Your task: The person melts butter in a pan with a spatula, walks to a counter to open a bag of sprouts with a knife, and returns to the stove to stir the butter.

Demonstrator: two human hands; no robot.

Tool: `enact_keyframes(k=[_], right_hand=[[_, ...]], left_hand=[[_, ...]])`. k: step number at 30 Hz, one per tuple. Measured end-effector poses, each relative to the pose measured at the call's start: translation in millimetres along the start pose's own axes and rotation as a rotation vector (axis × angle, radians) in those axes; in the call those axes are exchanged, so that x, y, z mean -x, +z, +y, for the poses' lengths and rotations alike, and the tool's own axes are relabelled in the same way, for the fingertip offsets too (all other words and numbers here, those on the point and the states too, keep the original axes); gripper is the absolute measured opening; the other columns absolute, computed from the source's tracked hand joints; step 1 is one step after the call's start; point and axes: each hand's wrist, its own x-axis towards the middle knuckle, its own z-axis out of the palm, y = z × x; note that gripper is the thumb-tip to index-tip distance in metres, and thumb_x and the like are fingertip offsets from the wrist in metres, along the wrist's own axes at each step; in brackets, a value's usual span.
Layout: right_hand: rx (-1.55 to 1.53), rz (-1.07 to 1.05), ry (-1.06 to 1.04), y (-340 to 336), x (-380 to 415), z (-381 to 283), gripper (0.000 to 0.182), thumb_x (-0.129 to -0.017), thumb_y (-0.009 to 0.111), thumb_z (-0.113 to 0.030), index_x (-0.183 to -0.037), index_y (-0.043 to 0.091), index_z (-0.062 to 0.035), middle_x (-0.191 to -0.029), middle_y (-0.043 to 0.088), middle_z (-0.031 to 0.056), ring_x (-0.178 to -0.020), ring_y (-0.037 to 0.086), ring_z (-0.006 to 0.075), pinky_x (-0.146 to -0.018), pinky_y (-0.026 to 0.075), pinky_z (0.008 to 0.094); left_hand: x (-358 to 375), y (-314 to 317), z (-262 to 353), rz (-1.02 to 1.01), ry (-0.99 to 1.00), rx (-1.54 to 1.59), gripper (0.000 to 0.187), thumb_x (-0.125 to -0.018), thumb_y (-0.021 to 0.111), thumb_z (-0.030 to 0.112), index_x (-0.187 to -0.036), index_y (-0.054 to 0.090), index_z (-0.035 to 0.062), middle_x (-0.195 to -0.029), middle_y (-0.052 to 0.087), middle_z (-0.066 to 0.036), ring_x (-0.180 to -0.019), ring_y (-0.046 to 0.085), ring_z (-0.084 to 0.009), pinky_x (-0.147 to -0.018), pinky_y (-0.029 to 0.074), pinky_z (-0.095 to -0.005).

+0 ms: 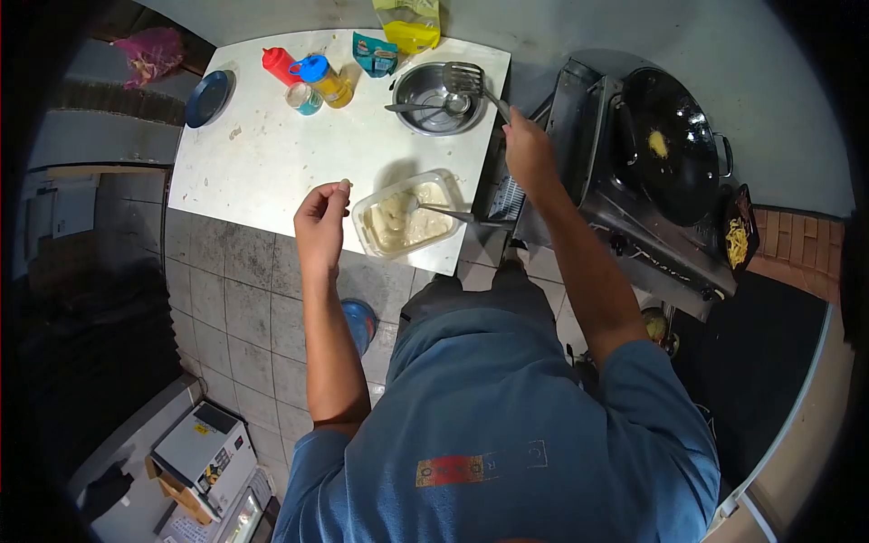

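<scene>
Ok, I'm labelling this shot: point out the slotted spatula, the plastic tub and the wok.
Slotted spatula point(466, 80): head view, on its blade.
Plastic tub point(424, 245): head view, on its near wall.
Wok point(677, 179): head view, bare inside.

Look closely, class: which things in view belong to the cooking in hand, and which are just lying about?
Apparently in use:
slotted turner, in the right hand
plastic tub of pale mixture, beside the left hand
wok with a yellow piece inside

Apparently just lying about:
red bottle
dark blue plate
pink bundle
boxy white machine

A kitchen, black wok point(665, 185) on stove point(656, 246), slotted turner point(464, 81), white table point(258, 163) bearing metal bowl point(415, 86) and red squeeze bottle point(282, 67).
</scene>
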Motion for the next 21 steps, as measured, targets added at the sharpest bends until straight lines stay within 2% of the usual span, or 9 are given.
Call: enact_keyframes(k=[2, 9, 11, 17, 21], right_hand=[[0.089, 0.015, -0.011, 2, 4, 0, 0.026, -0.087, 0.050, -0.009, -0.110, 0.054, 0.0011, -0.078, 0.061, 0.0201, -0.073, 0.060, 0.0374, -0.064, 0.047, 0.0461], [0.116, 0.050, -0.141, 16, 15, 4, 0.026, -0.087, 0.049, -0.008, -0.112, 0.054, 0.0000, -0.071, 0.056, 0.0169, -0.065, 0.057, 0.0350, -0.060, 0.046, 0.0447], [0.102, 0.076, -0.167, 26, 19, 10, 0.028, -0.086, 0.055, -0.009, -0.112, 0.054, 0.0012, -0.072, 0.057, 0.0168, -0.067, 0.057, 0.0339, -0.060, 0.045, 0.0435], [0.084, 0.099, -0.143, 22, 25, -8, 0.028, -0.085, 0.056, -0.007, -0.111, 0.055, 0.0035, -0.072, 0.057, 0.0174, -0.067, 0.057, 0.0339, -0.059, 0.046, 0.0422], [0.053, 0.186, -0.074, 5, 22, -22, 0.029, -0.085, 0.055, -0.009, -0.112, 0.054, 0.0039, -0.072, 0.058, 0.0189, -0.065, 0.058, 0.0353, -0.058, 0.047, 0.0427]], left_hand=[[-4, -8, 0, -0.024, 0.003, -0.026, 0.021, -0.086, 0.065, 0.025, -0.089, 0.066, 0.0046, -0.071, 0.057, 0.002, -0.066, 0.048, -0.0061, -0.062, 0.038, -0.0209], [-14, -15, -2, -0.059, 0.006, 0.006, 0.021, -0.086, 0.065, 0.025, -0.090, 0.066, 0.0045, -0.073, 0.058, 0.002, -0.067, 0.048, -0.0064, -0.063, 0.038, -0.0213], [-15, -16, -1, -0.067, 0.008, 0.000, 0.021, -0.086, 0.065, 0.025, -0.090, 0.066, 0.0043, -0.073, 0.058, 0.002, -0.067, 0.048, -0.0064, -0.063, 0.038, -0.0212], [-18, -28, 4, -0.061, 0.024, 0.015, 0.021, -0.086, 0.065, 0.024, -0.089, 0.066, 0.0037, -0.072, 0.057, 0.002, -0.066, 0.049, -0.0066, -0.063, 0.038, -0.0208], [-24, -33, 3, -0.048, -0.003, 0.006, 0.020, -0.086, 0.065, 0.022, -0.089, 0.065, 0.0016, -0.077, 0.060, -0.001, -0.071, 0.051, -0.0082, -0.067, 0.042, -0.0228]])
